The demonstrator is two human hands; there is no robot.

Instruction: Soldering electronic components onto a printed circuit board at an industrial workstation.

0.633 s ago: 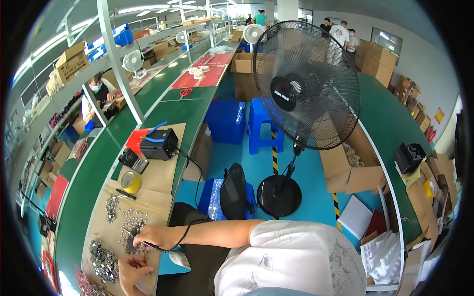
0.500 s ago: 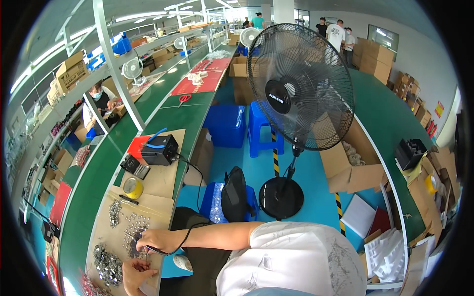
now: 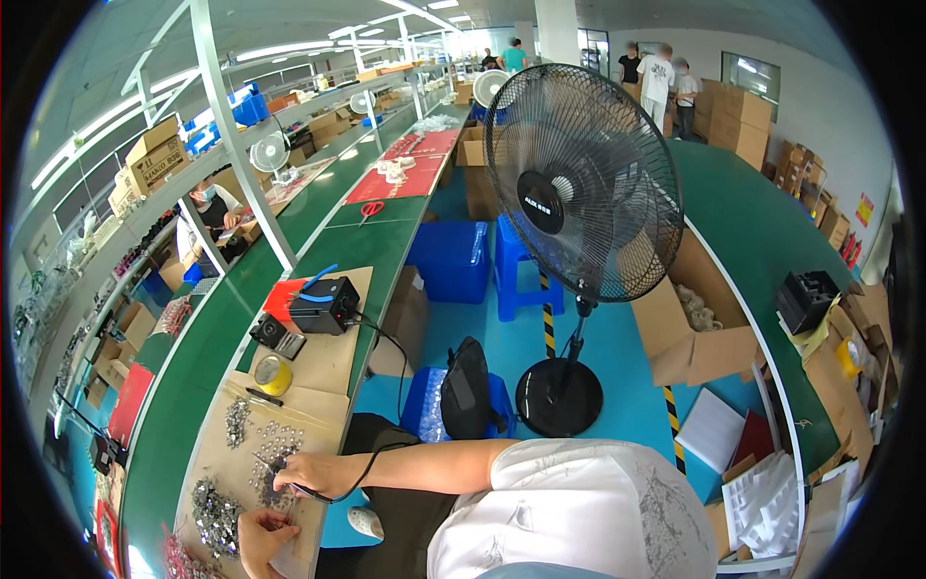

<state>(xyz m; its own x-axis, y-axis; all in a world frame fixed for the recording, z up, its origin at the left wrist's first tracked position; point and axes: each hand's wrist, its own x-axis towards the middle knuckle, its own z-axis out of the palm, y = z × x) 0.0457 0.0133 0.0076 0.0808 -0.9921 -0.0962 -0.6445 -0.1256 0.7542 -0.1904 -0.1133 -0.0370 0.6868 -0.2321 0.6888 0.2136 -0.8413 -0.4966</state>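
Observation:
In my right hand (image 3: 313,474) is a soldering iron (image 3: 307,493), a slim dark handle with a black cord trailing back over my forearm. My fingers wrap it above a patch of small clear and silvery beads (image 3: 280,444) on the brown board. My left hand (image 3: 262,542) rests just nearer, its fingers pinched together on something too small to make out. Beside it lies a heap of shiny silver and dark jewelled pieces (image 3: 216,516). A second small pile of silvery pieces (image 3: 237,423) lies farther up the board, and reddish pieces (image 3: 183,558) lie at the lower left.
A black box with a blue holder (image 3: 325,304), a yellow-banded round container (image 3: 273,374) and a black pen-like item (image 3: 263,397) stand along the green bench (image 3: 193,386). To the right are a black standing fan (image 3: 584,183), blue tub (image 3: 449,261) and open carton (image 3: 694,347).
The whole view has shifted slightly, so bench and fan appear lower and farther right. Both hands keep nearly the same place over the board, with their grips unchanged.

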